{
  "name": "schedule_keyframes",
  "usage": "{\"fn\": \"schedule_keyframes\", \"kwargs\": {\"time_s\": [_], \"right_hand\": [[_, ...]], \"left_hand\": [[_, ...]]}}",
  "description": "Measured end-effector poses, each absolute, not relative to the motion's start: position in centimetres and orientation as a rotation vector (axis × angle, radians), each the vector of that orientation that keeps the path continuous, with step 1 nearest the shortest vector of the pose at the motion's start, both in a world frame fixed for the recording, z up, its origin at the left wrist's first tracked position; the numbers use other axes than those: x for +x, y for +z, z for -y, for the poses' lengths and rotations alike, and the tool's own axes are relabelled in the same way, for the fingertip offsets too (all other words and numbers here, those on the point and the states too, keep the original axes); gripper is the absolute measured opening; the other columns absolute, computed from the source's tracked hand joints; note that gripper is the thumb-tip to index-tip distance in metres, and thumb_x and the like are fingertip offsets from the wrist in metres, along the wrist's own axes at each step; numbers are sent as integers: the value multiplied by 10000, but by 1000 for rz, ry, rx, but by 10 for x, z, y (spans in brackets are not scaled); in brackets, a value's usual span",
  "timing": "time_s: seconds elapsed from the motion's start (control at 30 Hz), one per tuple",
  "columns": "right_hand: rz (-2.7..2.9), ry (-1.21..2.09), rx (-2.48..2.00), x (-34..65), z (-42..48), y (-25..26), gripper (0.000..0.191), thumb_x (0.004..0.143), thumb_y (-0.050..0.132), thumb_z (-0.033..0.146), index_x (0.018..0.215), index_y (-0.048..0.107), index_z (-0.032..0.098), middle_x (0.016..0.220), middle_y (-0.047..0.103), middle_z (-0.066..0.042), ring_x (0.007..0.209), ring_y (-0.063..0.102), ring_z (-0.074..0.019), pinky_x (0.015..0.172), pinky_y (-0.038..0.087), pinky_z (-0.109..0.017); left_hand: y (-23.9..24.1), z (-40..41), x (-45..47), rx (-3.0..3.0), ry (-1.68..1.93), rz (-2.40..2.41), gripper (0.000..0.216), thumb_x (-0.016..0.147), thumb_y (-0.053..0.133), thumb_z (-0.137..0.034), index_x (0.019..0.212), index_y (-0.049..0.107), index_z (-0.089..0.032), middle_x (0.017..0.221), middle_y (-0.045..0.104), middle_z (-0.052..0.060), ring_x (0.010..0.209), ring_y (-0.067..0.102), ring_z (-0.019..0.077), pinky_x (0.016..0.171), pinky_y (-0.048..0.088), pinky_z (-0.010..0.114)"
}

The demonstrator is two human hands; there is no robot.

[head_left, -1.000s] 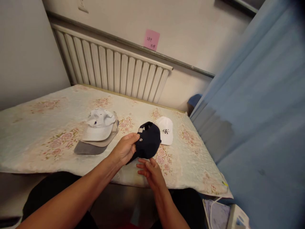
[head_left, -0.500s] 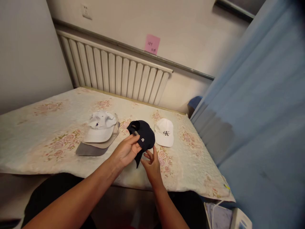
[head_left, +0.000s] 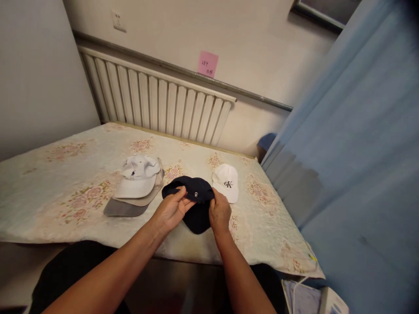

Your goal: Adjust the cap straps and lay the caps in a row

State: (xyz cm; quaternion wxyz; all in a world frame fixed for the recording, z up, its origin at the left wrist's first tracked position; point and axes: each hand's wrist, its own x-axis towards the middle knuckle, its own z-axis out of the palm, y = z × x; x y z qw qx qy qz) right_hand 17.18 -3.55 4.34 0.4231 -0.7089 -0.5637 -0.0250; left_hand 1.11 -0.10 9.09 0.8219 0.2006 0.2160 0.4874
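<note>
A dark navy baseball cap (head_left: 198,216) is held between both hands just above the bed, its brim pointing down toward me. My left hand (head_left: 175,208) pinches its left edge, thumb on top. On the right edge, beside the crown, my right hand (head_left: 221,211) is closed around the fabric. A small light emblem shows on the cap between the hands. Behind my right hand lies a white cap (head_left: 225,179) with black letters. To the left is a stack of caps: a white cap (head_left: 139,176) on top, a beige cap (head_left: 144,198) under it, a grey brim (head_left: 126,208) lowest.
The caps lie on a bed with a flowered cover (head_left: 75,174). A radiator (head_left: 157,100) and wall stand behind it. A blue curtain (head_left: 340,152) hangs along the right side. A white device (head_left: 332,301) sits low at the right front.
The navy cap has turned and flattened, so its brim now faces me between the hands. My right hand has moved up and closed on the cap's right edge.
</note>
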Motion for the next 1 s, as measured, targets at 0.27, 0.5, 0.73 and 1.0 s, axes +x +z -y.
{"fn": "schedule_keyframes", "kwargs": {"time_s": [0.27,0.5,0.73,1.0], "right_hand": [[1523,-211,-1761,173,36,11,357,910,380,170,1202,585,142,1098,654,-134,1012,543,-248,945,385,-417],[1394,-310,-1538,160,51,9,280,878,430,146,1090,612,125,1066,648,-153,1055,543,-242,963,408,-442],[963,773,-1415,128,52,16,152,789,599,305,831,661,173,794,670,-57,760,627,-184,710,507,-319],[489,1318,-1082,111,22,14,342,703,693,484,744,610,154,601,642,-14,508,606,-116,479,474,-210]], "left_hand": [[39,2,12,246,965,-636,102,894,541,-171,793,532,-175,840,686,54,833,698,156,698,556,235],[26,2,4,180,1007,-642,163,878,530,-91,745,490,-176,794,674,50,801,713,194,606,561,239],[19,4,4,177,971,-664,106,899,512,-118,801,537,-152,885,709,103,677,690,137,571,555,222],[16,20,3,129,946,-681,147,909,509,-147,766,544,-148,644,649,24,555,633,92,527,510,183]]}}
